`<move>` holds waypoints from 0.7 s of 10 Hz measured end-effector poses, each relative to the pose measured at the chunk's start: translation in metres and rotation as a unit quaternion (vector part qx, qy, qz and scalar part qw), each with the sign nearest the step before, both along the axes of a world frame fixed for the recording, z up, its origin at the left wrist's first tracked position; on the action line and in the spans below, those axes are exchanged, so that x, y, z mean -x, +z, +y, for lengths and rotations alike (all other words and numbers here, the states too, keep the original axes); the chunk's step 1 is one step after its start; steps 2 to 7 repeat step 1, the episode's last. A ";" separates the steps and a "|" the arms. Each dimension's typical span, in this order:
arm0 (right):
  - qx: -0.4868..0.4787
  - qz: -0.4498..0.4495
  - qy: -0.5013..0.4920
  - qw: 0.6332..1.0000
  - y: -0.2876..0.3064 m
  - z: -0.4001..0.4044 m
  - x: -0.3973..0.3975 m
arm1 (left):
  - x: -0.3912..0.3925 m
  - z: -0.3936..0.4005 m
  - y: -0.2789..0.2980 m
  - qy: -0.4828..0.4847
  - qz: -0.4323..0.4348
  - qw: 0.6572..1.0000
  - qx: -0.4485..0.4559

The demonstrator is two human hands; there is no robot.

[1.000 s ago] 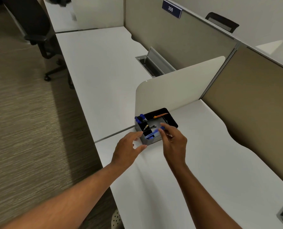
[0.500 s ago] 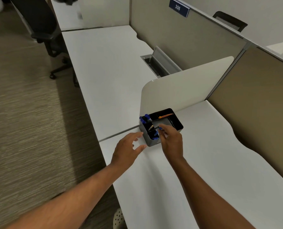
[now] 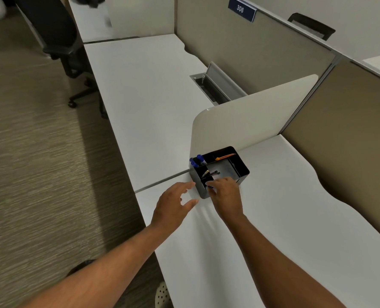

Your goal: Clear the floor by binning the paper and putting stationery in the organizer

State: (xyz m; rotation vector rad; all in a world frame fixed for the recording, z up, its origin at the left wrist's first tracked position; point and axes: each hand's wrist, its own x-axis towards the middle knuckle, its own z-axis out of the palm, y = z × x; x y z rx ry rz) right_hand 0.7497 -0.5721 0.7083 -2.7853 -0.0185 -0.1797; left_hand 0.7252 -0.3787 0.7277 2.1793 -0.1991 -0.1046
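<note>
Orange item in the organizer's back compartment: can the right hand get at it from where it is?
Probably yes. The right hand sits at the organizer's near edge, the compartments are open-topped, and nothing covers the orange item.

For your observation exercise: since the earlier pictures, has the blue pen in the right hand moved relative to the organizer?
Yes. The blue pen has gone down into the organizer's near compartment; only a tip shows beside the right hand.
</note>
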 end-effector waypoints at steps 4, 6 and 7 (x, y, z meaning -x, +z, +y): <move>-0.038 -0.021 -0.020 0.999 -0.003 -0.001 0.001 | -0.003 -0.002 -0.002 0.003 -0.012 1.000 -0.018; -0.038 -0.021 -0.020 0.999 -0.003 -0.001 0.001 | -0.003 -0.002 -0.002 0.003 -0.012 1.000 -0.018; -0.038 -0.021 -0.020 0.999 -0.003 -0.001 0.001 | -0.003 -0.002 -0.002 0.003 -0.012 1.000 -0.018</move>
